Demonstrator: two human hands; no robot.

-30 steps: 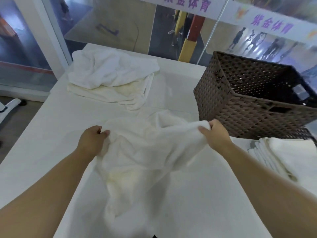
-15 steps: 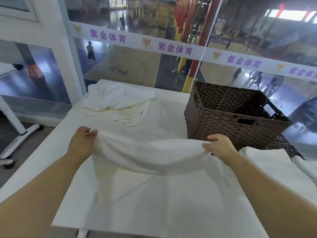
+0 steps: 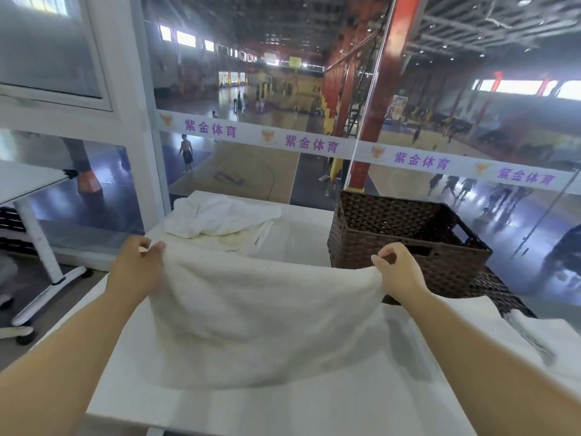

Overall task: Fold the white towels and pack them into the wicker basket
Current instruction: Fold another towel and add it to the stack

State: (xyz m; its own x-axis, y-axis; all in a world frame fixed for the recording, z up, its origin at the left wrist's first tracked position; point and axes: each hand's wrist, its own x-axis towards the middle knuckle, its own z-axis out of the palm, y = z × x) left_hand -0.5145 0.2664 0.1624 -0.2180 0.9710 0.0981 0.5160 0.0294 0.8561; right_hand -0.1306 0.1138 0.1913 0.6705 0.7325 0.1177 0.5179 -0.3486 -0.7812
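Both hands hold a white towel (image 3: pixel 261 316) up over the desk (image 3: pixel 283 410), stretched between them. The left hand (image 3: pixel 138 269) pinches its top left corner, the right hand (image 3: pixel 397 273) its top right corner. The brown basket (image 3: pixel 405 243) stands on the desk just behind the right hand. A heap of towels (image 3: pixel 220 220) lies at the desk's far left, folded ones (image 3: pixel 540 338) at the right.

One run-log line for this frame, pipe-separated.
phase: spreading towel | left hand: pinches towel corner | right hand: pinches other corner | wicker basket: behind-right | unfolded pile: far left
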